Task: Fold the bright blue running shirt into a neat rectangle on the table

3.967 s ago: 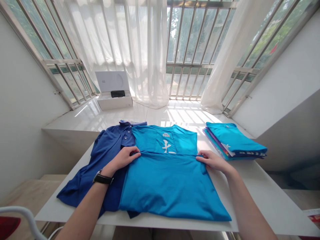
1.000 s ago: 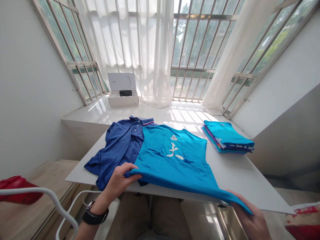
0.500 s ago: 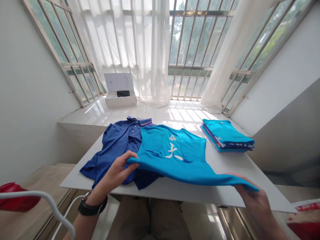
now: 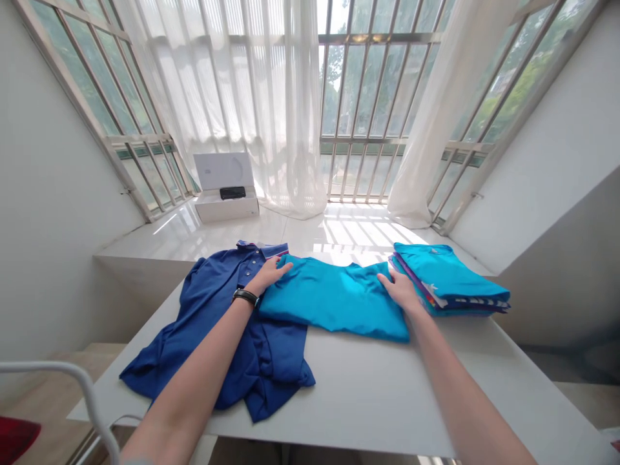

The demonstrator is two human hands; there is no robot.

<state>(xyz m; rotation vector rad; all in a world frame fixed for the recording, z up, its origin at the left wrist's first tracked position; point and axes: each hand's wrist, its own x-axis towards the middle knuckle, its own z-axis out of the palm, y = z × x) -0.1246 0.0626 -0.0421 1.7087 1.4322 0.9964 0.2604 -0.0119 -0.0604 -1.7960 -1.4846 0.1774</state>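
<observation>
A turquoise T-shirt (image 4: 334, 301) lies folded into a wide band across the far half of the white table (image 4: 368, 400). My left hand (image 4: 265, 276) rests flat on its left end, with a black wristwatch (image 4: 245, 297) on that wrist. My right hand (image 4: 398, 290) presses on the band's right end, close to a stack of folded shirts (image 4: 448, 278). A rumpled navy polo shirt (image 4: 203, 310) lies under my left forearm, its collar reaching the turquoise fold. Neither hand grips any cloth.
Behind the table, an open white box (image 4: 225, 206) holding a black object stands on a glossy white windowsill (image 4: 310, 239). Sheer curtains and barred windows fill the far side. A white metal rail (image 4: 82, 391) and a red item (image 4: 14, 439) sit low at left.
The lifted turquoise hem has been laid over, leaving the shirt a folded band. Both hands have let go and moved forward onto it. The navy polo now shows more of its lower part.
</observation>
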